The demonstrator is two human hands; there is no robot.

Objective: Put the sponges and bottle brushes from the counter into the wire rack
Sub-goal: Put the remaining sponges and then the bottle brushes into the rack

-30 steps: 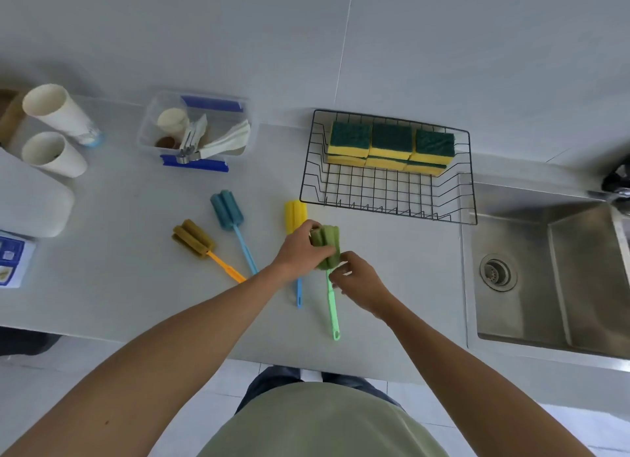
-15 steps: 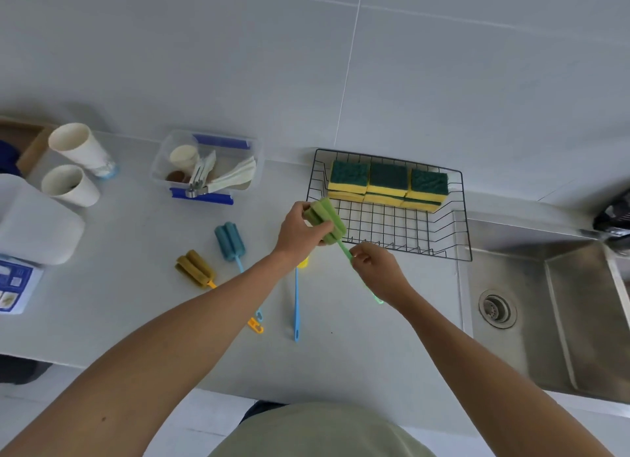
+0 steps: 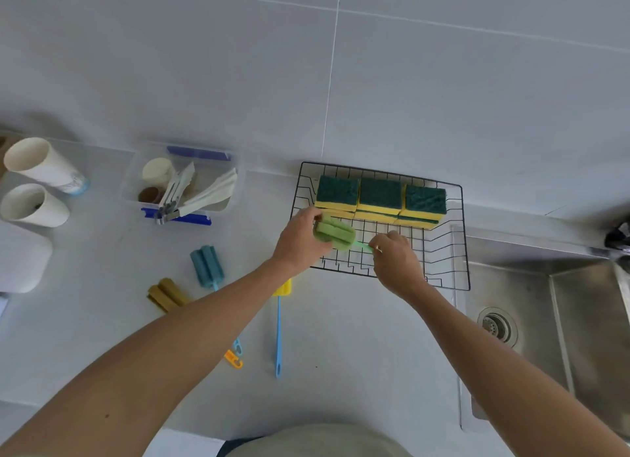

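Observation:
My left hand (image 3: 300, 240) grips the foam head of a green bottle brush (image 3: 334, 232), and my right hand (image 3: 395, 260) pinches its thin green handle. The brush lies sideways over the front left part of the black wire rack (image 3: 456, 272). Yellow sponges with dark green tops (image 3: 380, 199) are stacked along the rack's back. On the counter lie a teal brush (image 3: 207, 266), a mustard brush with an orange handle (image 3: 167, 294), and a yellow-headed brush with a blue handle (image 3: 278, 333), its head partly hidden by my left arm.
A clear plastic box (image 3: 182, 183) with utensils sits left of the rack. Two white cups (image 3: 35, 183) lie at the far left beside a white container (image 3: 20, 255). A steel sink (image 3: 552, 320) with a drain adjoins the rack on the right.
Both hands lifted the green brush off the counter and carried it up and to the right, turning it sideways over the rack. The other brushes have stayed in place.

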